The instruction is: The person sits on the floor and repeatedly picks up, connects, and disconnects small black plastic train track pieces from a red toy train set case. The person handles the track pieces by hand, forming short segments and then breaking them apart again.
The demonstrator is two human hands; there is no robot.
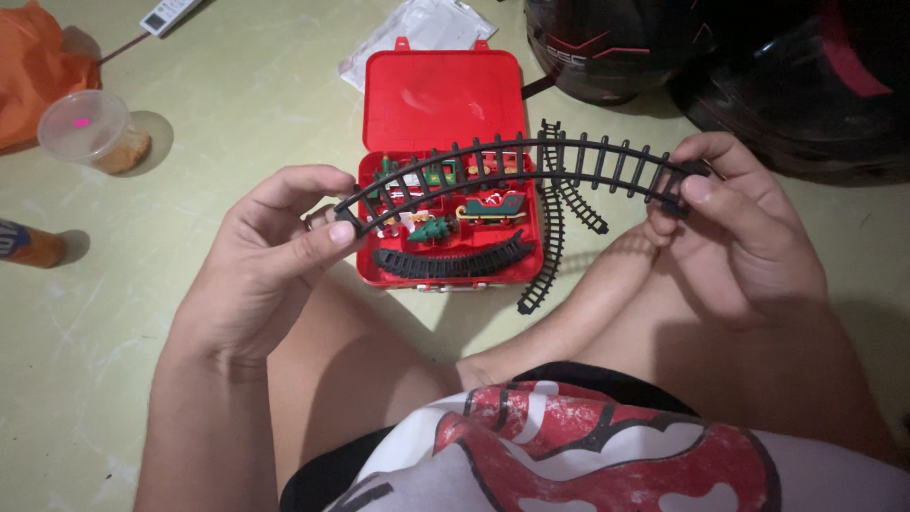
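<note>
A long curved black toy railway track point(531, 163) arches between my hands, above an open red plastic case point(441, 95). My left hand point(275, 251) pinches the track's left end between thumb and fingers. My right hand point(735, 223) grips its right end. The case holds small green and red toy pieces, a sleigh-shaped piece point(493, 209) and more curved black track point(450, 261) along its front compartment.
Loose black track pieces point(555, 242) lie on the floor right of the case. Two dark helmets point(664, 47) sit at top right. A clear lidded cup point(90, 128), orange cloth point(33, 66), a remote point(166, 14) and a plastic bag point(427, 24) lie around. My bare knees are below.
</note>
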